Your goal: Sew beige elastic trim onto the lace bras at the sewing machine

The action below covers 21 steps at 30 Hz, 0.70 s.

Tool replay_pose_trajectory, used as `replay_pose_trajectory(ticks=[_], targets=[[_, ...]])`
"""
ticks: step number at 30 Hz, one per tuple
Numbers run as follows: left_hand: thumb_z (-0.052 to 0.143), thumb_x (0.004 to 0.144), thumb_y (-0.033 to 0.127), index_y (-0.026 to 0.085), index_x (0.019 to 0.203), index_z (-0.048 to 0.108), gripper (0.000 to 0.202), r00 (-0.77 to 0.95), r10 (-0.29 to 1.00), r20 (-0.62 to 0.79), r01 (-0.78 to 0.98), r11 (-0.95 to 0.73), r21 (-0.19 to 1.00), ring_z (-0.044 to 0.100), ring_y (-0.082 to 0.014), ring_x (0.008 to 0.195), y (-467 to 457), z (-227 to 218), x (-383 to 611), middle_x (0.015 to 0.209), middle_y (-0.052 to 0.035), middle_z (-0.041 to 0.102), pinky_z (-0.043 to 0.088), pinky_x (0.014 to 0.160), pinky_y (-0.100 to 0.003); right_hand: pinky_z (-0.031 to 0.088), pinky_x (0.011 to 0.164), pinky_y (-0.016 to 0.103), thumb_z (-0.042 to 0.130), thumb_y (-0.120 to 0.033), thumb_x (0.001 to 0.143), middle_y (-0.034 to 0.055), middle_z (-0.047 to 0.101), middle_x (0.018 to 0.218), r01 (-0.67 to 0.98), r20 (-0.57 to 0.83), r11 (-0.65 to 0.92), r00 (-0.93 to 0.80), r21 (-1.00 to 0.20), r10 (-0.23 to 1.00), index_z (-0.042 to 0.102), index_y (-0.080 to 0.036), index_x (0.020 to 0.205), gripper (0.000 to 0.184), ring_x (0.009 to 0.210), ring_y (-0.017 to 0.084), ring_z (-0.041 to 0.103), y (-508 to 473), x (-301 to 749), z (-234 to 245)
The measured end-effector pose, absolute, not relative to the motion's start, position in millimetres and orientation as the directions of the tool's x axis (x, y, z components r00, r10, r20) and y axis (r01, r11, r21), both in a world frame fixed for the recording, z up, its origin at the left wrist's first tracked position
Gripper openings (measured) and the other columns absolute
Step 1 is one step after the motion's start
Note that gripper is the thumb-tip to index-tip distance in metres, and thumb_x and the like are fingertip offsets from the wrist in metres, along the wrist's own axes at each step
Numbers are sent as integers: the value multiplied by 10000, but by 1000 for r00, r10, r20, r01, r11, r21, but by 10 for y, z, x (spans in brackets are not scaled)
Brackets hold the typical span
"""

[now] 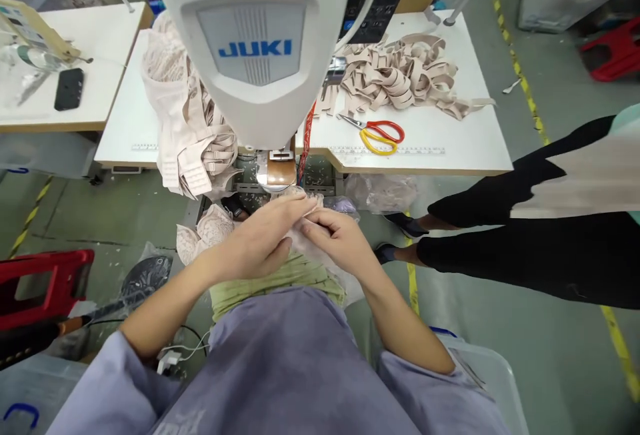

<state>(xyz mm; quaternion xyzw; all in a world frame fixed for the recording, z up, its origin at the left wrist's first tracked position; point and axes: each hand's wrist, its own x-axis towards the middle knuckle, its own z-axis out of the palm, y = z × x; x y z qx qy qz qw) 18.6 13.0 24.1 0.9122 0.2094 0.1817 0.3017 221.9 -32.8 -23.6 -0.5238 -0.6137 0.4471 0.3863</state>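
A pale pink lace bra [216, 223] lies across my lap, its cup to the left and more of its cloth under both hands. My left hand [257, 235] rests over the cloth with its fingers stretched out flat and the thumb apart. Beside it, my right hand [343, 240] has bent fingers and pinches an edge of the bra; the fingertips are partly hidden. Both hands are just below the needle area of a white JUKI sewing machine [250, 108], close to its metal bed [276, 171].
Beige bras [187, 121] are heaped left of the machine. Cut straps [400, 75] and red-and-yellow scissors [377, 136] lie on the table [470, 148] to the right. A person in black trousers [500, 258] stands at right. A red stool [47, 288] is at left.
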Motion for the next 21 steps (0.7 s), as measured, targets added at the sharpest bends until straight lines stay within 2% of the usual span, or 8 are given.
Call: replay_pose_trajectory(ticks=[3, 5, 7, 10, 13, 21], targets=[[484, 936, 198, 138, 1347, 466, 416, 861, 490, 134, 337, -749, 570, 597, -259, 1106, 238, 163, 146, 1126, -135, 653, 502, 962, -430, 444, 659, 273, 611, -271, 897, -1, 675, 779, 406, 57, 141, -212, -903, 976, 700, -219, 819, 129, 698, 148, 597, -368, 2223, -251], [505, 945, 242, 158, 1093, 592, 191, 860, 501, 98, 391, -770, 504, 617, -217, 871, 253, 64, 79, 887, -76, 655, 519, 808, -364, 426, 641, 273, 623, -253, 899, 2, 673, 769, 478, 144, 261, -267, -839, 953, 693, -225, 836, 98, 692, 147, 594, -401, 2227, -301], [477, 962, 233, 188, 894, 610, 156, 864, 484, 137, 396, -822, 411, 593, -187, 744, 222, -63, 2, 753, -43, 624, 498, 706, -325, 412, 642, 287, 617, -241, 911, 14, 677, 764, 558, 270, 396, -296, -730, 916, 675, -227, 834, 98, 711, 160, 597, -428, 2227, -371], [453, 974, 218, 232, 798, 616, 240, 848, 474, 237, 391, -861, 326, 581, -165, 688, 120, -263, -96, 650, -9, 585, 500, 693, -311, 407, 664, 314, 594, -235, 930, 26, 691, 759, 632, 442, 519, -294, -576, 848, 658, -244, 813, 133, 712, 173, 593, -451, 2213, -471], [469, 966, 223, 253, 721, 603, 281, 809, 514, 285, 415, -843, 342, 586, -153, 671, 24, -397, -139, 593, 11, 551, 533, 731, -322, 406, 654, 321, 603, -234, 924, 11, 691, 729, 625, 531, 567, -272, -537, 803, 662, -271, 798, 144, 671, 163, 575, -457, 2186, -523], [497, 946, 202, 250, 682, 606, 290, 765, 485, 423, 387, -872, 300, 593, -145, 643, 13, -433, -118, 569, 17, 569, 564, 719, -310, 418, 641, 333, 621, -267, 912, 1, 693, 692, 644, 556, 556, -234, -526, 798, 673, -293, 777, 147, 632, 160, 570, -477, 2160, -560]])
